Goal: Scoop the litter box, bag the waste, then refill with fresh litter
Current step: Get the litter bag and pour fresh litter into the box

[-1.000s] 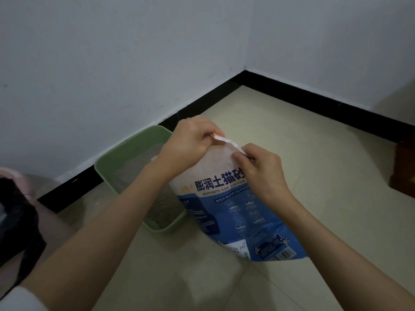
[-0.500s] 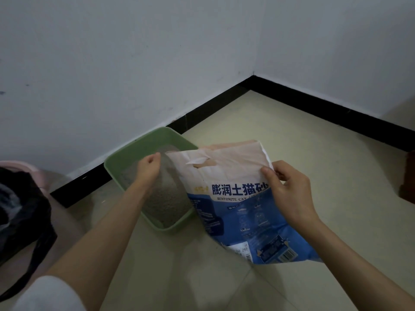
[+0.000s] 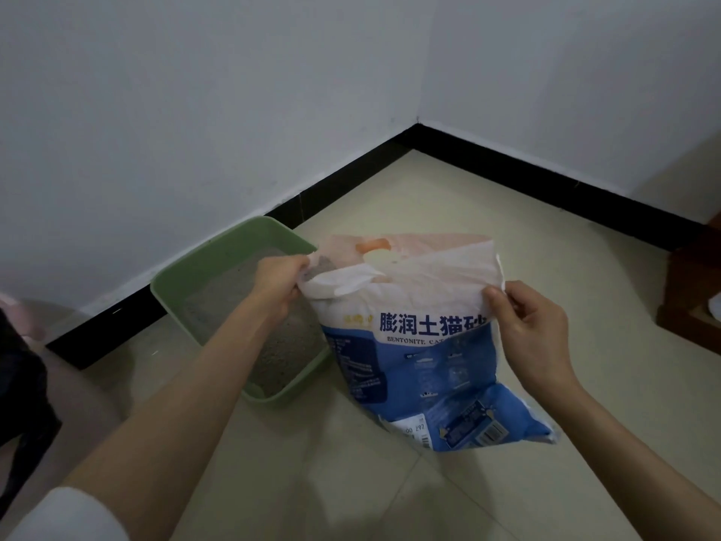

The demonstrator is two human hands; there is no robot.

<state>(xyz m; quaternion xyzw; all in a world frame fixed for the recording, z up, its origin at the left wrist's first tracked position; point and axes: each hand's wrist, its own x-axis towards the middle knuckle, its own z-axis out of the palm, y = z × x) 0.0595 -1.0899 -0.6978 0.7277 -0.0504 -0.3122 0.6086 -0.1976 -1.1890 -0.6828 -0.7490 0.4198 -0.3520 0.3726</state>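
1. Litter box (image 3: 218, 263), green with grey litter inside, sits on the floor (image 3: 448, 212) by the wall.
2. The left hand (image 3: 279, 285) pinches the left top corner of the litter bag (image 3: 429, 369).
3. The blue and white bag stands on the floor, touching the box.
4. The right hand (image 3: 530, 329) pinches its right top edge.

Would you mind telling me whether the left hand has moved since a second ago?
Yes. The left hand has swung left from the bag's top middle to its left corner, over the green litter box.
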